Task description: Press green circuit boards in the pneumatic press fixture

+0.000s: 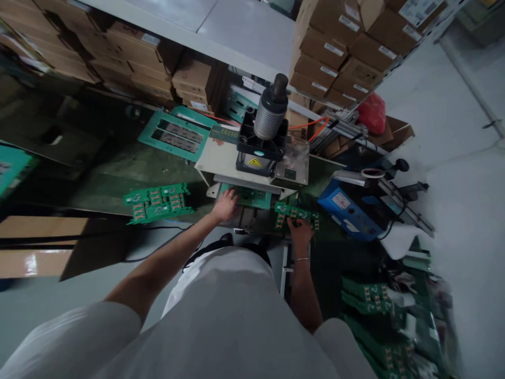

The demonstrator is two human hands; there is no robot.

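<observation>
My left hand (225, 206) reaches to the front of a bench press (221, 152). Its fingers are stretched out over the left part of a green plate (256, 199) lying under the press head; the fingertips are partly in shadow. My right hand (301, 234) is at the near edge of a green circuit board panel (292, 211) with copper-coloured patches, just right of the press. The fingers there are bent in and closed on the panel's edge. A stack of similar circuit boards (158, 202) lies on the bench to the left of the press.
Right of the press stands a blue machine (347, 208) with a control panel. More green boards (365, 297) lie at the lower right. Behind are green frames (145, 138), cardboard boxes (193, 79) and a shelf (236, 26). An open carton (39, 231) is at the left.
</observation>
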